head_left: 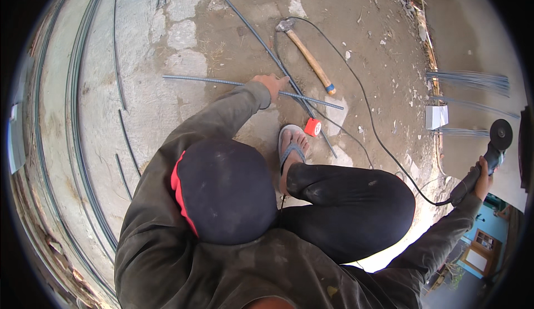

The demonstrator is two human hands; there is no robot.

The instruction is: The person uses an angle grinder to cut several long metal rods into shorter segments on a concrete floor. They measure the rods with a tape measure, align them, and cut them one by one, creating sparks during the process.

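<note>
My left hand is closed around a short ribbed steel rebar, which lies across a long thin rebar on the ground. The crossing is just beside my fingers, and the grip is partly hidden. Out at the far right, my right hand grips an angle grinder by its body, held up with its dark disc at the upper end. A red tape measure sits by the long bar, near my sandalled foot. Beyond lies a sledgehammer with a wooden handle.
The grinder's black cable loops over the dirt around the hammer. Long rebars run along the concrete strip at left, with shorter pieces beside them. At right, bar ends and a white box stand at a grey surface.
</note>
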